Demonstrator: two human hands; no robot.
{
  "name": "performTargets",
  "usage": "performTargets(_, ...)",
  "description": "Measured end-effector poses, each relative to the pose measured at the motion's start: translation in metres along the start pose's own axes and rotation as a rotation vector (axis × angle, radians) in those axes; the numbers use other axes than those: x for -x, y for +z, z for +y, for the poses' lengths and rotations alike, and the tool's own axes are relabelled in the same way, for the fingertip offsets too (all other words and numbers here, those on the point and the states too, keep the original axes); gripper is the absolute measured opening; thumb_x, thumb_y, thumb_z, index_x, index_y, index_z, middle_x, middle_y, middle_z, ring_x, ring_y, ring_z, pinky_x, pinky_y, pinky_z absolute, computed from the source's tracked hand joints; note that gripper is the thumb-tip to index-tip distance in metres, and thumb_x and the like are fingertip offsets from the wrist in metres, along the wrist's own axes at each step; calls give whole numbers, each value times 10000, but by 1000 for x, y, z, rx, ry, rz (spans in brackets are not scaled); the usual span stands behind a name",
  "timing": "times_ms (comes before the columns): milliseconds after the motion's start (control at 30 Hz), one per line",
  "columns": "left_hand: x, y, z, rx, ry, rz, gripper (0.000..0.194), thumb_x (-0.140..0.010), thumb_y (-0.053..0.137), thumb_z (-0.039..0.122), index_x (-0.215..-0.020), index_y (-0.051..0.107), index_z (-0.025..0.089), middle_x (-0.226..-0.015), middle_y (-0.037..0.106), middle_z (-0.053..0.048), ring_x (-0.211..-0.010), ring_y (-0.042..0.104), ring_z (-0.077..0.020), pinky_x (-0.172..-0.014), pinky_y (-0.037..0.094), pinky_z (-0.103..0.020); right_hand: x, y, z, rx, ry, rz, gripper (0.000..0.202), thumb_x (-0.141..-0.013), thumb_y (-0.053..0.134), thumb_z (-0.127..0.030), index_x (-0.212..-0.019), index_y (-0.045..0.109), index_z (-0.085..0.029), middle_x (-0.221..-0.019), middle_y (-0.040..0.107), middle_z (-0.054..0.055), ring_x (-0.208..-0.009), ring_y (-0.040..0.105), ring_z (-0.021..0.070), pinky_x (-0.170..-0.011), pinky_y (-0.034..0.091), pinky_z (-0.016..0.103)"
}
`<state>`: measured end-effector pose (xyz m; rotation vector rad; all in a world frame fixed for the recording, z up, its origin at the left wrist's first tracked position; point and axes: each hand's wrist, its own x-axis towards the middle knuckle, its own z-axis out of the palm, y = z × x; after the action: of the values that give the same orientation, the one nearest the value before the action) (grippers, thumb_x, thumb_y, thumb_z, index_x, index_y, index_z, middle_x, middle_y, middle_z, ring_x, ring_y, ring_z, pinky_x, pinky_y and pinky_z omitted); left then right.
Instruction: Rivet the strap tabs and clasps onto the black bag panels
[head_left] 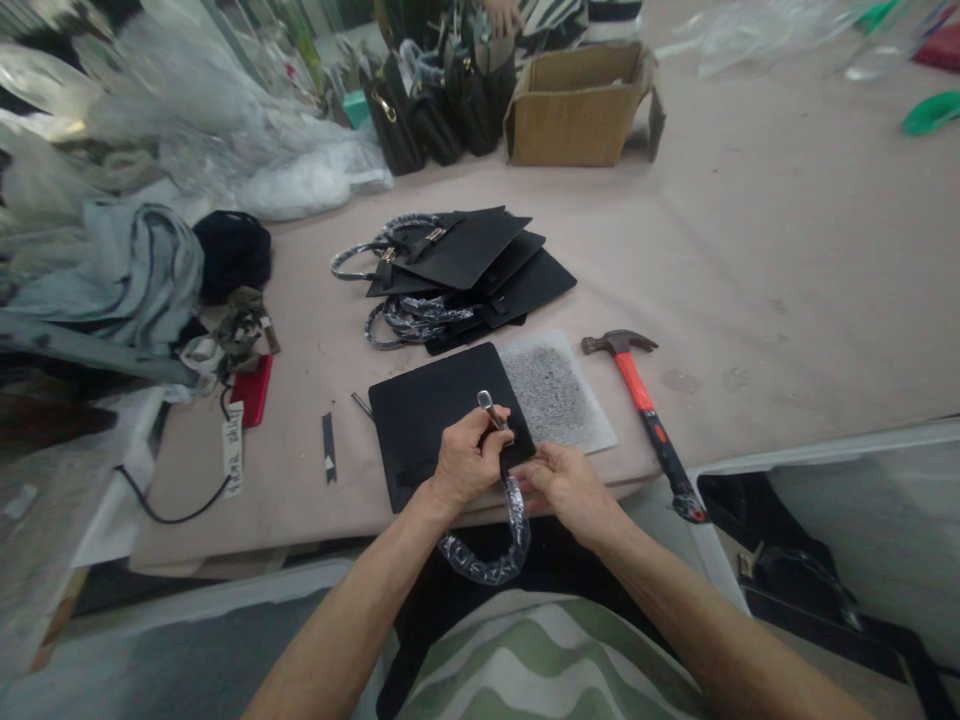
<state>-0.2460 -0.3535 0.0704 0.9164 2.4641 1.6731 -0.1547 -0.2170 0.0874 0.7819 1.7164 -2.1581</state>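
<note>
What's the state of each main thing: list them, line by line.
Silver metal rod-like tool: gripped in left hand
Black rectangular panel: lying flat
Curved dark handle: wrapped in clear plastic
Orange-and-black claw hammer: lying down, unheld
White speckled slab: lying flat
Pile of black panels: overlapping, askew
Brown cardboard box: open

From afar I see a beige-pink worktable [787, 270] stretching out toward two o'clock under soft, diffuse light. At eight o'clock I make out a wood-edged surface [64, 520]; past three, a pale rim [832, 449] borders the worktable.
</note>
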Motion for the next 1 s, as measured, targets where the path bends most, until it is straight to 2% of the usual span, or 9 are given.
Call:
performTargets(200,5,2,-3,-31,61,-22,191,-883,616,180,-1061,683,202,-1085,752,-86,-1017,723,-233,-920,582,-349,7,-24,-8,188,-17,22,146,-815,615,-315,-866,646,-181,-780,721,60,-683,682,197,-570,534,293)
performTargets(300,6,2,-4,-20,75,-24,175,-890,611,178,-1050,678,205,-1094,746,-94,-1024,720,-237,-934,581,-363,7,-62,-17,526,-244,271,250,-841,574,-373,-958,689,-184,-749,699,58,-705,654,214,-659,516,335)
performTargets(433,7,4,-2,-2,65,-29,189,-896,609,161,-1068,675,206,-1119,739,-104,-1041,716,-245,-935,577,-372,-2,-123,-29,1022,-351,682,412,-851,540,-396,-1145,673,-138,-1082,681,186,-938,638,299,-848,479,423)
performTargets(500,7,4,-2,3,66,-29,192,-896,615,157,-1072,676,204,-1112,740,-107,-1027,718,-249,-924,577,-376,-9,-145,-31,1157,-287,714,417,-812,584,-415,-1090,664,-115,-1075,645,215,-945,613,325,-819,464,431)
performTargets(567,7,5,-1,0,67,-31,200,-892,623,154,-1077,678,203,-1087,741,-104,-992,722,-248,-899,580,-374,-16,-157,-33,1054,-190,664,297,-732,654,-380,-925,643,-155,-916,626,155,-873,592,300,-745,448,397)
performTargets(667,7,5,-2,-19,56,-35,192,-875,639,148,-1050,692,209,-1033,739,-88,-931,723,-240,-860,583,-360,-22,-159,-40,717,-48,519,168,-638,668,-285,-706,528,-220,-657,516,39,-667,526,214,-598,407,331)
performTargets(833,8,5,-2,-23,69,-11,139,-853,660,131,-962,698,208,-961,729,-69,-898,712,-230,-861,581,-348,-12,-141,-69,483,33,244,169,-647,601,-345,-656,473,-235,-578,441,-8,-457,383,123,-428,364,282)
performTargets(933,8,5,-2,-15,73,5,148,-843,663,116,-954,696,208,-921,722,-49,-865,707,-214,-846,583,-329,12,-121,-91,360,-15,232,263,-752,560,-486,-746,482,-235,-571,368,-57,-398,284,94,-358,261,241)
performTargets(1000,8,5,-2,-23,69,-2,146,-843,659,114,-952,692,205,-906,716,-42,-863,703,-205,-846,579,-316,36,-105,-106,310,-173,315,354,-846,519,-589,-813,504,-236,-563,374,-65,-390,304,97,-354,251,228)
